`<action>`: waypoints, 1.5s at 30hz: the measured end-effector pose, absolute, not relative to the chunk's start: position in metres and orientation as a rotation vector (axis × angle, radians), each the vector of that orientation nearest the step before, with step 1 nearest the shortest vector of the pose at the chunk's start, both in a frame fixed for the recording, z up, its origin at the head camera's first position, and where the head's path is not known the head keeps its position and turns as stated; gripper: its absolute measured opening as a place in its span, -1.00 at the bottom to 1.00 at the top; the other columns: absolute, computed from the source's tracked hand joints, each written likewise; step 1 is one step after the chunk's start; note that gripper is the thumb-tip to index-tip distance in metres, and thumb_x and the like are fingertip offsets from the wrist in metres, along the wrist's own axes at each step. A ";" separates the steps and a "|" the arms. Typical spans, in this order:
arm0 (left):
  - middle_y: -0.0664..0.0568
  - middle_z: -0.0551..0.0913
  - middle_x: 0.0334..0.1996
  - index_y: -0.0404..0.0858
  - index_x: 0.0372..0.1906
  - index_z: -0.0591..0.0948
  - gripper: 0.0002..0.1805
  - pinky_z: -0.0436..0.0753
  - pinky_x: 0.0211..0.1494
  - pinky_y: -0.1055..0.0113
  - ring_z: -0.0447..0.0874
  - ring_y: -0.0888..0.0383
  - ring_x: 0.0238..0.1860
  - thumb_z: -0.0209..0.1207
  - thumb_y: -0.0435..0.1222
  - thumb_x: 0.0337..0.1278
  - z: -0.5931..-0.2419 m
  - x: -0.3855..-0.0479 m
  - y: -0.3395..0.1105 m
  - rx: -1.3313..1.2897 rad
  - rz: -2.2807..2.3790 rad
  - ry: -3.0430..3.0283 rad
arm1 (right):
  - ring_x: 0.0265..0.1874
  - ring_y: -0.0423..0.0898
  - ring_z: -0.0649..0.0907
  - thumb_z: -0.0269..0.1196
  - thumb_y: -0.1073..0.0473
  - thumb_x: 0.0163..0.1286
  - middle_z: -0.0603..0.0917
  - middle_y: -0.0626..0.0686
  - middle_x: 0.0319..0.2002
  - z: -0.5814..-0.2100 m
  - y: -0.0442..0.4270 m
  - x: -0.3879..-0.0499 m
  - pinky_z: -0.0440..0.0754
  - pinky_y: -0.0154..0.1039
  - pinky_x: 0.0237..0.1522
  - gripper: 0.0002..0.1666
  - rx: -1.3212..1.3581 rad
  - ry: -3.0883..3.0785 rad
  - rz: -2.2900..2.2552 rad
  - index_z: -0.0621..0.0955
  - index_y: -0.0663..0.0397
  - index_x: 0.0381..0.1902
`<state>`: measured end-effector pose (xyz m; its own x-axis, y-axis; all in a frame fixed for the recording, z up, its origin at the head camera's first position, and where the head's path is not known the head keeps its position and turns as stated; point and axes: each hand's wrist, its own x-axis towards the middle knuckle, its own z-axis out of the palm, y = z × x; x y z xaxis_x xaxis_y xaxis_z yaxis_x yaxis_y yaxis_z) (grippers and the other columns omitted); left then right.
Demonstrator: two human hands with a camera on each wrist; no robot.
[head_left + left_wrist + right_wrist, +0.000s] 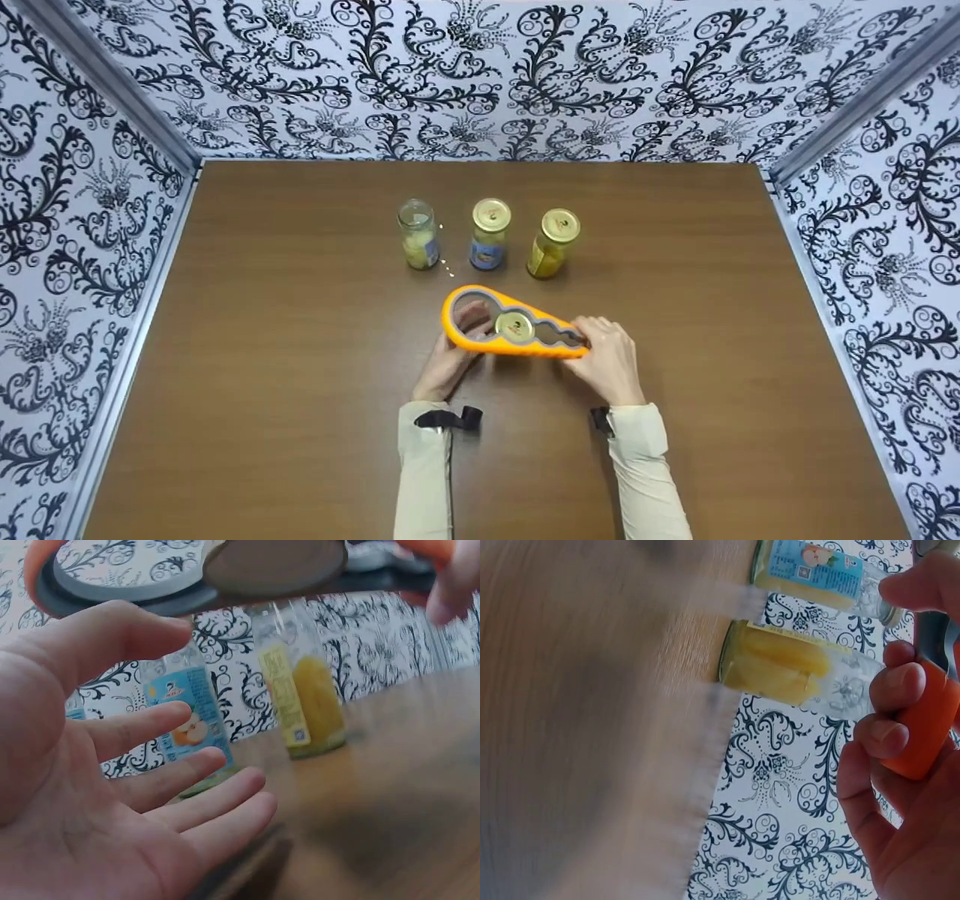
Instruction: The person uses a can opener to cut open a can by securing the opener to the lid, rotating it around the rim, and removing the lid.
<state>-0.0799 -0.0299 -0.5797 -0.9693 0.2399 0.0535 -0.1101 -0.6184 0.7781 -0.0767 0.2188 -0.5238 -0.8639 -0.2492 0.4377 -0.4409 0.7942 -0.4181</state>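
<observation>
An orange opener with grey-lined holes (489,346) is held level in the air by my right hand (609,361), whose fingers curl round its narrow end, an orange handle (928,724) in the right wrist view. A gold lid (514,327) sits in a middle hole; its underside (274,568) shows in the left wrist view with no jar beneath. My left hand (444,367) is under the wide end, fingers spread (97,765); whether its thumb touches the opener, I cannot tell.
Behind the opener stand a lidless jar of pale pieces (420,247) at left, a blue-labelled jar (487,253) and a yellow-labelled jar (546,259), both with gold lids. Small pale bits (447,266) lie by the lidless jar. Patterned walls (480,90) border the brown table (300,337).
</observation>
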 end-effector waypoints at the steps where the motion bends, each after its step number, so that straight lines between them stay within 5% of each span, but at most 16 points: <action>1: -0.35 0.31 0.28 -0.59 0.36 0.14 -0.31 0.31 0.33 0.05 0.29 -0.19 0.29 0.14 -0.48 0.18 -0.579 -0.079 -0.028 0.202 2.661 1.230 | -0.50 0.02 0.53 0.45 0.18 -0.19 0.59 -0.03 -0.51 -0.525 0.218 -0.077 0.44 -0.06 -0.39 -0.70 0.526 -2.621 0.740 0.61 0.06 -0.42; 6: -0.13 0.38 0.17 -0.52 0.36 0.16 -0.19 0.44 0.15 0.28 0.46 0.10 0.06 0.28 -0.27 0.11 -0.570 -0.075 -0.015 0.002 2.696 1.029 | -0.52 0.01 0.52 0.46 0.16 -0.18 0.58 -0.04 -0.52 -0.528 0.213 -0.078 0.44 -0.07 -0.40 -0.69 0.532 -2.620 0.753 0.61 0.05 -0.42; 15: -0.10 0.37 0.11 -0.46 0.45 -0.11 0.25 0.45 0.12 0.19 0.49 0.12 0.00 0.44 0.00 -0.15 -0.561 -0.070 -0.006 -0.168 2.700 0.807 | -0.45 0.04 0.56 0.48 0.15 -0.17 0.63 0.01 -0.45 -0.532 0.207 -0.080 0.45 -0.06 -0.36 -0.65 0.553 -2.625 0.762 0.63 0.10 -0.38; 25: -0.25 0.56 0.02 -0.36 0.20 0.35 -0.29 0.43 0.19 -0.04 0.56 -0.13 0.06 0.34 -0.06 0.06 -0.559 -0.068 -0.010 0.008 2.638 0.617 | -0.35 0.07 0.57 0.49 0.20 -0.20 0.65 0.06 -0.37 -0.531 0.204 -0.081 0.47 -0.02 -0.26 -0.60 0.552 -2.656 0.783 0.63 0.14 -0.32; 30: -0.31 0.56 0.02 -0.40 0.26 0.29 -0.26 0.42 0.23 0.01 0.54 -0.11 0.10 0.30 -0.08 0.13 -0.560 -0.068 -0.010 0.074 2.619 0.552 | -0.33 0.07 0.56 0.49 0.23 -0.20 0.64 0.06 -0.37 -0.531 0.203 -0.081 0.48 -0.01 -0.23 -0.59 0.567 -2.658 0.803 0.63 0.15 -0.30; 45: -0.11 0.52 0.04 -0.35 0.32 0.16 -0.05 0.42 0.20 0.01 0.51 -0.03 0.08 0.43 -0.09 -0.09 -0.564 -0.062 -0.008 -0.032 2.714 0.638 | -0.31 0.06 0.46 0.49 0.32 -0.32 0.56 0.05 -0.35 -0.534 0.202 -0.080 0.42 -0.01 -0.20 -0.46 0.553 -2.610 0.940 0.59 0.19 -0.24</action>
<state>-0.0617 -0.0080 -0.5645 -0.9380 0.3316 -0.1008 -0.3418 -0.8367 0.4280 -0.0796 0.2023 -0.5338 -0.8770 -0.2496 0.4106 -0.4540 0.7102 -0.5381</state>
